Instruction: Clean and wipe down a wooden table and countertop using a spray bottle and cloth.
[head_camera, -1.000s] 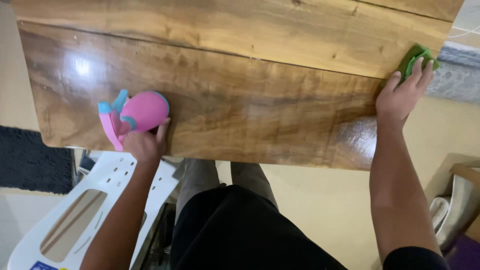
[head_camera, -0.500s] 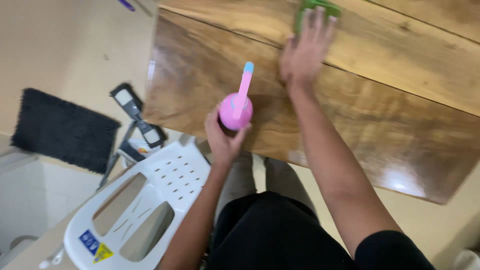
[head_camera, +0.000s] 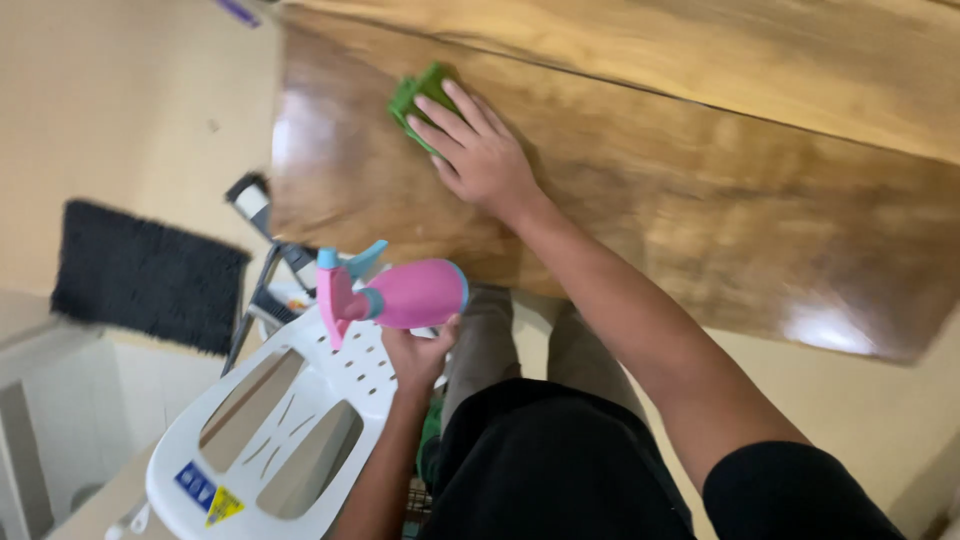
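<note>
Your green cloth (head_camera: 418, 98) is small and a bit scrunched up. It lies flat on the shiny brown wooden table (head_camera: 700, 190), near the table's left end. Part of it is hidden, so you only see some of it. Your pink spray bottle (head_camera: 400, 294) has a blue tip and a pink trigger. It is tipped on its side, up in the air, just off the table's near edge.
</note>
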